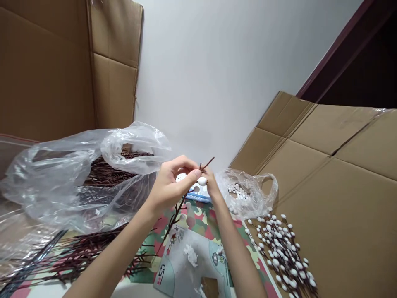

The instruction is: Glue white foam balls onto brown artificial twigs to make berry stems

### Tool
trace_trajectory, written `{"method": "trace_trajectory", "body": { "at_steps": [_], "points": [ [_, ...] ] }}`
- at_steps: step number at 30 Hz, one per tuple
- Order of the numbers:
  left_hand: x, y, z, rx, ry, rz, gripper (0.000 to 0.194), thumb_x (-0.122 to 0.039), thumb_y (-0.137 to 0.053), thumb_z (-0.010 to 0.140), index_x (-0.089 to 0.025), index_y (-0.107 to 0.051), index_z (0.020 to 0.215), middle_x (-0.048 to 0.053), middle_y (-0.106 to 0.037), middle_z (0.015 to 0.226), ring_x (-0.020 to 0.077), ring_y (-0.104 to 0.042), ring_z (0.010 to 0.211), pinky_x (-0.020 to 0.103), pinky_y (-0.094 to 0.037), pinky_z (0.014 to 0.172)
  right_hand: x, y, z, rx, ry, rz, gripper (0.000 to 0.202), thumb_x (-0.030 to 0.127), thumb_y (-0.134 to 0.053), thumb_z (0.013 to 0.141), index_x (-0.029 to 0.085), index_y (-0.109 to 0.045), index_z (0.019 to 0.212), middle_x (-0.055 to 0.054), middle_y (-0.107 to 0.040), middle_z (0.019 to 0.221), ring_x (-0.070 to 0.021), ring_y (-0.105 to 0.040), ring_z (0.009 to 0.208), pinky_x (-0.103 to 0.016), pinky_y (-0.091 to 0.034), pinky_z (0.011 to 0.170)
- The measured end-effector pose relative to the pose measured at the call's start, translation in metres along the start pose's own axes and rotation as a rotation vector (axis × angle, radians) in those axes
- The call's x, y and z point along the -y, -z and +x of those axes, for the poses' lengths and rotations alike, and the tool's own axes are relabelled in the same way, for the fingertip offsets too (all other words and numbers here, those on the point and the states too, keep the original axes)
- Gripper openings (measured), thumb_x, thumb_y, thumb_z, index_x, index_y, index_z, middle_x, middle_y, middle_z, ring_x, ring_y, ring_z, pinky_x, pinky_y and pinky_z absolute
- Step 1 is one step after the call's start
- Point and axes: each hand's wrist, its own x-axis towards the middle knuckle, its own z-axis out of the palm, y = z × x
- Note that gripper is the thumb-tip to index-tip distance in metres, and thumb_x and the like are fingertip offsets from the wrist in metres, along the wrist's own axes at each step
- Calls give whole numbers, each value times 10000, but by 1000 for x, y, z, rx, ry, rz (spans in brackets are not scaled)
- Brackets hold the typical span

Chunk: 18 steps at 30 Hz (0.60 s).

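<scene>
A thin brown artificial twig (174, 218) with short side branches slants up through my left hand (175, 182), whose thumb and fingers pinch it near its upper end. The twig's tip sticks out above the thumb, to the right. Close to the thumb tip is a white oval bud (202, 181); whether it sits on the twig is unclear. My right hand (211, 182) is curled just behind the bud and the tip. Its fingertips are mostly hidden, so what they grip cannot be made out.
Bare brown twigs (77, 254) lie at the left, below a clear plastic bag (62, 165) of more twigs. Another bag (263, 194) holds white buds (238, 191). Bud-covered twigs (283, 252) lie at the right. A printed sheet (182, 269) with white residue rests on the patterned surface (198, 217). Cardboard (341, 207) stands around.
</scene>
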Motion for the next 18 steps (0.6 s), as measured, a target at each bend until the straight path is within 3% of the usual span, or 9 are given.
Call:
{"method": "trace_trajectory", "body": {
  "at_steps": [2, 4, 8, 18],
  "points": [
    [0, -4, 0, 62, 52, -32, 103, -199, -617, 800, -157, -625, 706, -39, -534, 624, 76, -472, 580, 211, -373, 546, 26, 11, -20, -62, 48, 99, 184, 368, -563, 834, 206, -547, 748, 43, -543, 683, -116, -550, 673, -275, -477, 680],
    [0, -8, -1, 127, 100, -65, 120, -219, -618, 804, -153, -620, 704, -40, -534, 614, 75, -465, 573, 209, -362, 538, 53, 15, -42, -114, 137, 296, 89, 302, -586, 792, 230, -561, 746, 46, -566, 714, -117, -555, 700, -270, -460, 690],
    [1, -13, -4, 184, 145, -104, 130, -230, -621, 816, -149, -620, 714, -31, -563, 640, 83, -486, 611, 208, -369, 565, 88, 9, -68, -127, 252, 602, 66, 195, -610, 740, 259, -610, 721, 49, -576, 712, -118, -577, 719, -254, -446, 641],
    [4, -18, -2, 166, 161, -116, 126, -192, -609, 810, -160, -589, 690, -35, -553, 630, 90, -486, 612, 217, -374, 574, 88, -1, -68, -146, 247, 690, 94, 171, -589, 753, 251, -620, 713, 45, -527, 699, -111, -544, 695, -246, -432, 600]
  ]
}}
